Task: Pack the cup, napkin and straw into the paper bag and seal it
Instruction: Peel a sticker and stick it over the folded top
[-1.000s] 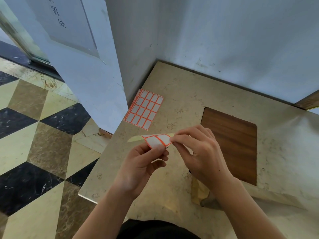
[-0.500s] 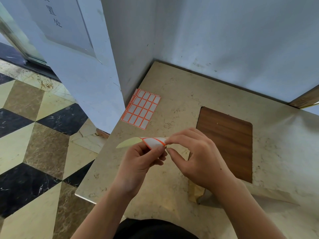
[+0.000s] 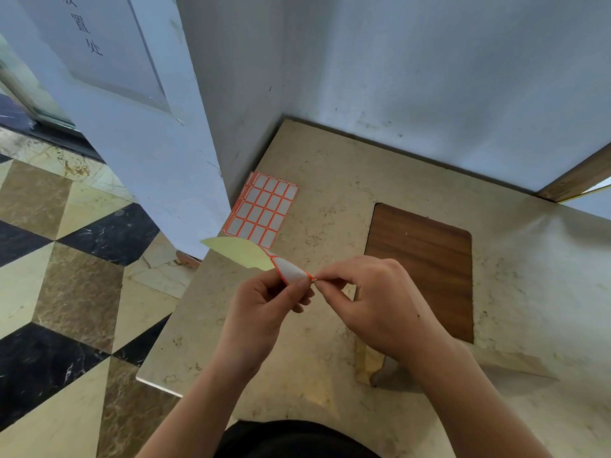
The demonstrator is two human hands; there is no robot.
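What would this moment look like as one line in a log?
left hand: holds bent sticker sheet | right hand: pinches sheet's corner label | spare sticker sheets: flat on counter | seal: not yet done

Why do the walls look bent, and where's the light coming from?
Head view: the wide-angle lens bows the wall and the table edges toward the frame borders; soft daylight gives a pale sheen on the tabletop at right; the right hand casts a faint shadow beside the paper bag; the left hand and the sticker sheet it holds look fairly sharp.
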